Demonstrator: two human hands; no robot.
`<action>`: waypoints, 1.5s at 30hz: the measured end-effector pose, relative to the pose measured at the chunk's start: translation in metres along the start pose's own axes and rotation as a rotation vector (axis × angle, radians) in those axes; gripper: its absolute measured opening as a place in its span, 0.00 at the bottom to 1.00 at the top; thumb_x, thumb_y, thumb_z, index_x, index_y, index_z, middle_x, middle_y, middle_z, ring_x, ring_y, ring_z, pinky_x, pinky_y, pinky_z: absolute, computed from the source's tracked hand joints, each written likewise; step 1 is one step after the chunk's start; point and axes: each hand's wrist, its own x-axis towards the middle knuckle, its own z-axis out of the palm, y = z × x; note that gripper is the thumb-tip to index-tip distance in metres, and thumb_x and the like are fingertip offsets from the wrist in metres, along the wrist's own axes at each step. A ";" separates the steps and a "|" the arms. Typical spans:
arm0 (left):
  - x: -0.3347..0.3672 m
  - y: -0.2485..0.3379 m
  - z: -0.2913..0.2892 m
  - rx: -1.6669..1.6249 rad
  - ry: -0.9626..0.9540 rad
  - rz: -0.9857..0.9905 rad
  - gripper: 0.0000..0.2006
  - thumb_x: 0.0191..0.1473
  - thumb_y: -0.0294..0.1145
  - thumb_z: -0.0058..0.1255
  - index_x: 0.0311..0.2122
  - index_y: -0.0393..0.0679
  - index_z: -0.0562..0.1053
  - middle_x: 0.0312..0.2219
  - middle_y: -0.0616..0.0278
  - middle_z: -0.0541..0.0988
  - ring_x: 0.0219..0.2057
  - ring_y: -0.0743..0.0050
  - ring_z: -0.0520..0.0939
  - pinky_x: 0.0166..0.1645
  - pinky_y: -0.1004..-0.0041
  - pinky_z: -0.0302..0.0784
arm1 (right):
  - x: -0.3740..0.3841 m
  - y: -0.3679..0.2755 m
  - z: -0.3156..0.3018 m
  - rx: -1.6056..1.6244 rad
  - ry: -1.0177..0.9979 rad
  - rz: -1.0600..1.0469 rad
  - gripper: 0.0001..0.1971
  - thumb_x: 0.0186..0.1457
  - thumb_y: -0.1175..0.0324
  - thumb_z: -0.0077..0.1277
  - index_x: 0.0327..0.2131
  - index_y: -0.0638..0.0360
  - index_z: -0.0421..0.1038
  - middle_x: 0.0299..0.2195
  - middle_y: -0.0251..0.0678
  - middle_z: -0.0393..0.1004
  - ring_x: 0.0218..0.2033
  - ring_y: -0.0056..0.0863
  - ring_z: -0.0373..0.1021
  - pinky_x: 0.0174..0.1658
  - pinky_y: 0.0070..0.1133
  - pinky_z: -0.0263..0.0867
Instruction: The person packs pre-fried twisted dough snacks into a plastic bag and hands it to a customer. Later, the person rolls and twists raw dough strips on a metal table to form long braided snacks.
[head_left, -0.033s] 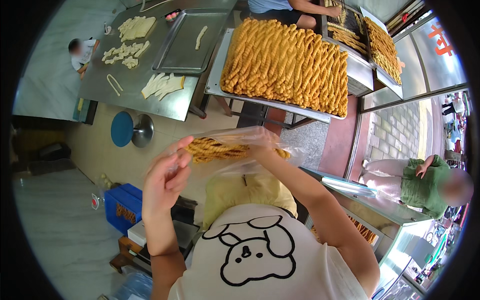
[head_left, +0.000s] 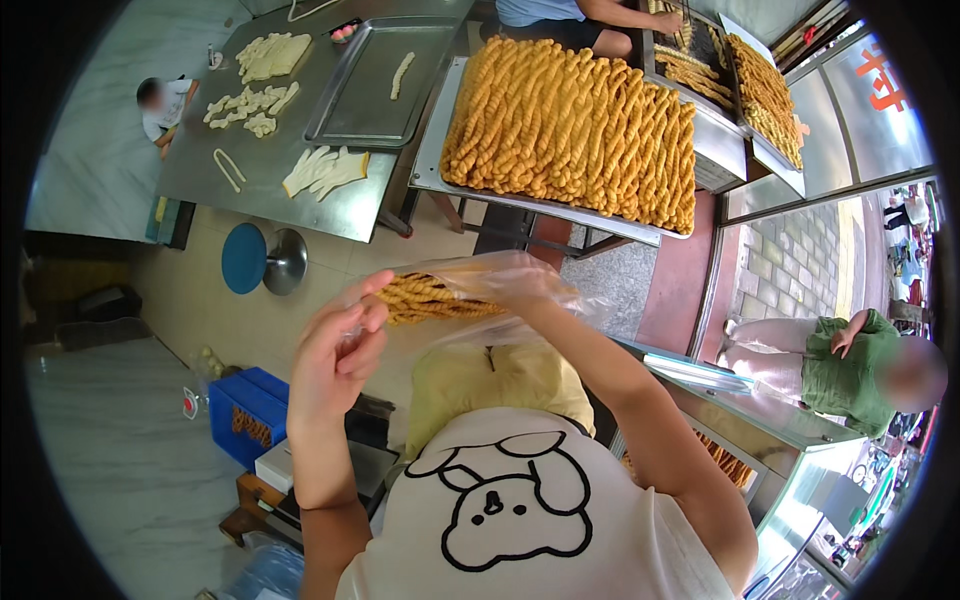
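Note:
A clear plastic bag [head_left: 480,266] stretches between my hands at waist height, with several golden fried dough twists [head_left: 430,300] inside. My left hand [head_left: 345,345] is at the bag's left end, fingers curled on the thin film and the index finger pointing up along it. At the bag's right part is my right hand [head_left: 525,288], closed on it. Film covers its fingers and blurs them, so their exact grip is hard to see. Beyond the bag, a large pile of fried dough twists [head_left: 570,130] fills a tray on a stand.
A steel table [head_left: 300,215] at the far left bears raw dough [head_left: 270,57], white gloves [head_left: 325,172] and a metal tray [head_left: 335,125]. A blue stool [head_left: 244,258] stands below it. A co-worker's hand [head_left: 667,22] is over a fryer. A glass counter [head_left: 740,400] stands right; a blue crate [head_left: 230,410] left.
My left hand has shifted slightly to the right. The bag has moved a little at its right end, where the dough twist tip beyond my right hand is now less visible.

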 end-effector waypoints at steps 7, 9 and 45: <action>0.043 -0.003 -0.058 -0.118 0.175 -0.095 0.09 0.56 0.30 0.41 0.40 0.39 0.67 0.26 0.70 0.68 0.19 0.84 0.64 0.31 0.79 0.64 | -0.079 0.067 -0.059 -0.329 -0.167 -0.176 0.21 0.57 0.46 0.41 0.39 0.50 0.76 0.34 0.31 0.77 0.35 0.28 0.75 0.35 0.29 0.70; 0.069 -0.011 -0.097 -0.074 0.179 -0.150 0.07 0.55 0.30 0.41 0.38 0.39 0.66 0.25 0.70 0.68 0.20 0.82 0.66 0.36 0.76 0.67 | -0.072 0.048 -0.075 -0.405 -0.427 -0.009 0.25 0.57 0.43 0.39 0.37 0.53 0.76 0.30 0.31 0.77 0.32 0.28 0.75 0.32 0.27 0.69; 0.088 -0.133 -0.075 0.104 0.331 0.044 0.16 0.56 0.30 0.42 0.48 0.34 0.70 0.15 0.75 0.58 0.15 0.89 0.54 0.22 0.82 0.51 | 0.090 0.198 -0.200 0.363 0.066 0.950 0.67 0.34 0.36 0.60 0.63 0.65 0.25 0.62 0.56 0.41 0.63 0.47 0.44 0.60 0.36 0.52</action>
